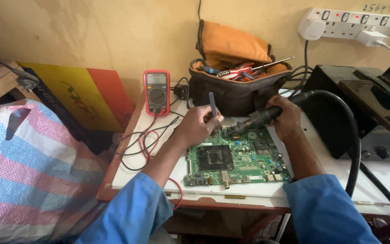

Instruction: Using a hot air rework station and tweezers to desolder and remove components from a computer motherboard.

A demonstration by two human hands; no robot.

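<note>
At the centre of the frame, on a white table top [375,180], lies a green circuit board [235,158], flat, its long axis running left to right across the picture. The right hand [287,118] is clamped round the black handle of a hot-air tool [256,119], whose hose [346,122] loops off to the right. The tool lies slantwise, nozzle pointing down-left at the board's upper edge, handle rising to the upper right. The left hand [197,125] pinches grey tweezers [213,106], fingers together, tips hidden behind the fingers near the nozzle. To do this well, it seems wise to hold the nozzle just above the part, not touching, and to keep the tweezers steady beside it. At upper left of the table stands a red multimeter [156,91]; behind the board sits an open tool bag [233,90].
</note>
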